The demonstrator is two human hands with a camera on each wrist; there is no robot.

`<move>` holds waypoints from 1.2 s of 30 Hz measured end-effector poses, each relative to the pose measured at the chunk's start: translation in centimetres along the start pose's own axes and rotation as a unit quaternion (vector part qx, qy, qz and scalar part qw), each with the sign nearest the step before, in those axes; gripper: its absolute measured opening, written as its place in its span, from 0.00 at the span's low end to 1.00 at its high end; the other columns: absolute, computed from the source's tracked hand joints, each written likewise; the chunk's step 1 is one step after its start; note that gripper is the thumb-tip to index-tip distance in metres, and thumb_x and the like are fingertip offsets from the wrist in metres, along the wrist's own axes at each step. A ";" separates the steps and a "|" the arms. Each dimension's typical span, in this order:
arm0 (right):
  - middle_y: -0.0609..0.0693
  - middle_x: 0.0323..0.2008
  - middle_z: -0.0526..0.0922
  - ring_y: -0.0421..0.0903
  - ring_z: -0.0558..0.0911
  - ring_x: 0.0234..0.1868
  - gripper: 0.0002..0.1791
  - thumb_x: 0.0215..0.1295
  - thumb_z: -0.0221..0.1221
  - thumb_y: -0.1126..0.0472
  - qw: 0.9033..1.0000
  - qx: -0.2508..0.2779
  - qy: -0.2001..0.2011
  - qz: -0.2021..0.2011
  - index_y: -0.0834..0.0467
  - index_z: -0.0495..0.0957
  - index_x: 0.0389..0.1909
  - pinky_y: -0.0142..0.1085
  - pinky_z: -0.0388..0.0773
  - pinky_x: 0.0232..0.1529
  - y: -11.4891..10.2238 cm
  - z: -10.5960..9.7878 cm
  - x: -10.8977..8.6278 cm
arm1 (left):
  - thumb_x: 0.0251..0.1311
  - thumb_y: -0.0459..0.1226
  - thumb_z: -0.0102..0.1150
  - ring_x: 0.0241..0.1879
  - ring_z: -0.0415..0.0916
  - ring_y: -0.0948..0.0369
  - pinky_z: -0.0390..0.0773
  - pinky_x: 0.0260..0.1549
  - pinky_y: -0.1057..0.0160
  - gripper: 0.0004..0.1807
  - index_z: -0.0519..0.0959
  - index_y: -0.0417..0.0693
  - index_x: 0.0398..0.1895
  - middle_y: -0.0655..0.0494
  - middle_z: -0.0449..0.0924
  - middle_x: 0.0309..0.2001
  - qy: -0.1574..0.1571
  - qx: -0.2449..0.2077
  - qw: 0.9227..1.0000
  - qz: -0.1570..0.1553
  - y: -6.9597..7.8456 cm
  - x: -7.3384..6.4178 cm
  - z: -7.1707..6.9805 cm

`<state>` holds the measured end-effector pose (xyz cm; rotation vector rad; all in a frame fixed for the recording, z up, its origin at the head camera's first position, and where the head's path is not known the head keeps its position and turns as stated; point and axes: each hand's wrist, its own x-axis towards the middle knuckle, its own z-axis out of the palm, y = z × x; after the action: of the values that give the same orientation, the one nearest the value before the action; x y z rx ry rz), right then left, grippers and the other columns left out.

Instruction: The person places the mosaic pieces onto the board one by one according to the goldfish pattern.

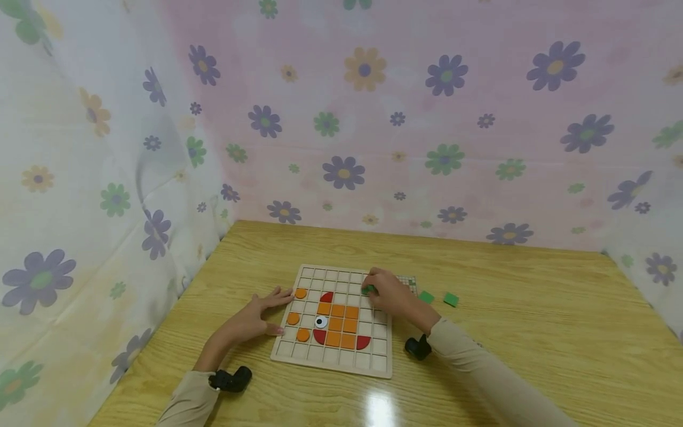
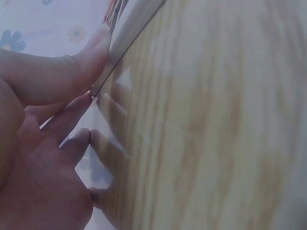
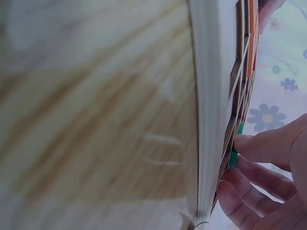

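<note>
A wooden grid board (image 1: pixel 379 362) lies on the table with orange square tiles (image 1: pixel 350 325), red quarter-round tiles (image 1: pixel 363 342), a round eye piece (image 1: pixel 321 322) and orange discs (image 1: pixel 293 319) set in its cells. My right hand (image 1: pixel 393 292) pinches a green tile (image 3: pixel 233 158) between thumb and fingers at a cell toward the board's upper right. Along the board's left edge rests my left hand (image 1: pixel 246 320), its fingers spread and the thumb touching the rim. Part of the green tile is hidden behind the right fingers in the head view.
Two loose green tiles (image 1: pixel 450 299) lie on the table right of the board, one partly hidden by the right hand. A printed grid card (image 1: pixel 409 283) pokes out behind the right hand. Flowered cloth (image 1: pixel 368 118) hangs behind the wooden table (image 1: pixel 533 308) and at its sides.
</note>
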<state>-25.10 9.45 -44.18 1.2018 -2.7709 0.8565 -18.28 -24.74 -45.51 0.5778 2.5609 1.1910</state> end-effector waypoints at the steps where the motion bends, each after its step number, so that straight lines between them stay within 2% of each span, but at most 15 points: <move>1: 0.54 0.37 0.77 0.46 0.77 0.36 0.11 0.60 0.56 0.75 1.000 0.001 0.001 -0.001 0.65 0.83 0.40 0.33 0.77 0.33 0.0 0.0 0.0 | 0.51 0.40 0.68 0.73 0.37 0.47 0.20 0.62 0.37 0.41 0.62 0.48 0.70 0.51 0.53 0.72 0.000 0.003 1.000 -0.001 0.0 0.0 0.0; 7: 0.55 0.37 0.78 0.48 0.79 0.36 0.10 0.58 0.57 0.76 1.000 0.001 0.015 -0.013 0.67 0.83 0.39 0.33 0.79 0.34 0.3 0.0 -0.3 | 0.51 0.39 0.68 0.73 0.37 0.47 0.20 0.62 0.37 0.41 0.63 0.48 0.70 0.51 0.53 0.72 -0.004 -0.002 1.000 0.000 0.3 0.1 0.1; 15: 0.55 0.39 0.79 0.53 0.76 0.42 0.08 0.58 0.59 0.73 1.000 -0.015 0.022 -0.001 0.63 0.84 0.35 0.39 0.78 0.37 -0.2 -0.7 -1.0 | 0.51 0.37 0.68 0.72 0.37 0.46 0.20 0.62 0.36 0.41 0.63 0.47 0.70 0.49 0.53 0.72 -0.006 -0.004 1.000 0.009 0.6 0.1 0.1; 19: 0.54 0.41 0.79 0.53 0.75 0.43 0.08 0.58 0.59 0.72 0.999 -0.023 0.026 0.002 0.62 0.84 0.36 0.40 0.77 0.37 -0.6 -1.7 -1.8 | 0.52 0.39 0.68 0.72 0.37 0.46 0.20 0.62 0.36 0.41 0.62 0.47 0.70 0.49 0.53 0.72 -0.008 0.005 1.000 0.009 0.5 0.0 0.0; 23: 0.53 0.42 0.78 0.48 0.77 0.38 0.07 0.59 0.61 0.69 1.000 -0.017 0.015 0.022 0.62 0.83 0.38 0.37 0.77 0.34 -0.6 -2.9 -2.7 | 0.52 0.39 0.68 0.72 0.37 0.46 0.20 0.62 0.37 0.41 0.62 0.46 0.70 0.49 0.53 0.72 -0.004 0.005 1.000 0.001 0.6 -0.1 0.0; 30: 0.53 0.39 0.78 0.49 0.79 0.35 0.06 0.59 0.61 0.69 0.999 -0.037 0.032 0.007 0.63 0.83 0.37 0.36 0.78 0.31 0.6 -4.4 -4.7 | 0.51 0.39 0.68 0.72 0.37 0.46 0.20 0.62 0.37 0.42 0.62 0.45 0.70 0.48 0.53 0.72 -0.003 0.010 1.000 -0.003 0.6 -0.1 0.0; 36: 0.53 0.39 0.77 0.51 0.78 0.38 0.06 0.59 0.62 0.67 0.998 -0.057 0.024 0.033 0.59 0.84 0.37 0.39 0.77 0.33 1.6 -5.7 -6.5 | 0.52 0.40 0.68 0.72 0.37 0.45 0.20 0.62 0.36 0.42 0.61 0.46 0.70 0.48 0.53 0.72 -0.005 0.007 1.000 0.004 0.5 -0.1 0.1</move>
<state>-22.71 17.47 -41.49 1.0627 -2.7918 0.7102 -18.02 -24.49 -45.16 0.5969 2.5632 1.1697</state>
